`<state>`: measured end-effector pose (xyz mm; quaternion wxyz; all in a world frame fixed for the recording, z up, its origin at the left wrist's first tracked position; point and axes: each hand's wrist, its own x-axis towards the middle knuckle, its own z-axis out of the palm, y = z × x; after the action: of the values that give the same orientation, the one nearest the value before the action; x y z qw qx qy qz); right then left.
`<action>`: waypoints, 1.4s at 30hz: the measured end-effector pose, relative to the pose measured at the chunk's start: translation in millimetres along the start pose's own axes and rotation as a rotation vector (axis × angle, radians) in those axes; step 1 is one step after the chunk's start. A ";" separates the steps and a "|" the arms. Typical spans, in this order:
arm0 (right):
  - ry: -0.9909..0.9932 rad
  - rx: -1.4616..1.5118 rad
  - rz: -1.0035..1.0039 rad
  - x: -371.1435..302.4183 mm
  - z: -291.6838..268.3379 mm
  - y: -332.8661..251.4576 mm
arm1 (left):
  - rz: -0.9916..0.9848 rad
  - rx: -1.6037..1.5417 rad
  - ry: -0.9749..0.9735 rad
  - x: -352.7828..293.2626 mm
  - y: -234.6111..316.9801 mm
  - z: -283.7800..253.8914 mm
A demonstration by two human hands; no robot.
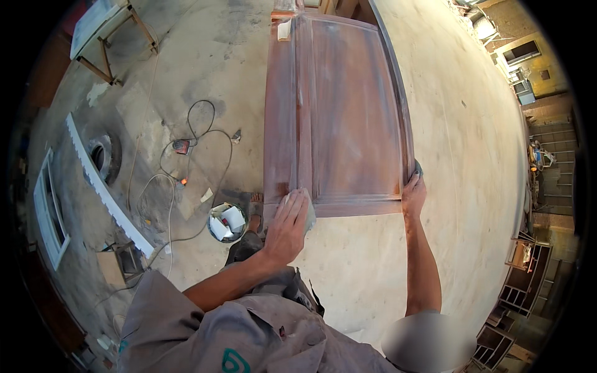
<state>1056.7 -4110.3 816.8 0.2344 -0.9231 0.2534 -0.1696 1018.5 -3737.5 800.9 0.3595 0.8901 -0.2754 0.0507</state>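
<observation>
A large reddish-brown wooden panel (357, 112), like a cabinet side or door, stretches away in front of me, with pale dusty streaks over its face. At its near left corner my left hand (287, 229) presses down, fingers together, on a folded greyish sheet (310, 215) that looks like sandpaper. My right hand (413, 196) wraps round the panel's right edge near the near corner. A small dark grey piece (418, 168) shows at its fingertips, too little visible to name. Near the far left of the panel rests a small cream-coloured block (284, 31).
Left of the panel stands a bucket (211, 231) holding white pieces. A red power tool (181, 147) lies among looping cables on the floor. Farther left are a tyre (111, 158), a white scalloped strip (102, 180), a white frame (46, 205) and a wooden-legged table (102, 40).
</observation>
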 end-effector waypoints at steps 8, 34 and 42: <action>0.002 0.034 -0.022 2.5 0.4 -6.1 | -0.004 0.023 0.125 133.1 -75.5 -1.6; 0.066 0.004 0.006 -0.5 -0.4 -8.2 | 0.012 -0.103 -0.129 -2.1 -7.7 -21.6; -0.027 -0.026 0.055 -1.0 -2.6 0.9 | -0.018 -0.055 -0.035 38.0 -28.5 -12.8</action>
<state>1054.4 -4111.3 818.3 0.2303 -0.9209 0.2777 -0.1474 1067.0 -3729.4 803.8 0.3796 0.8830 -0.2749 0.0243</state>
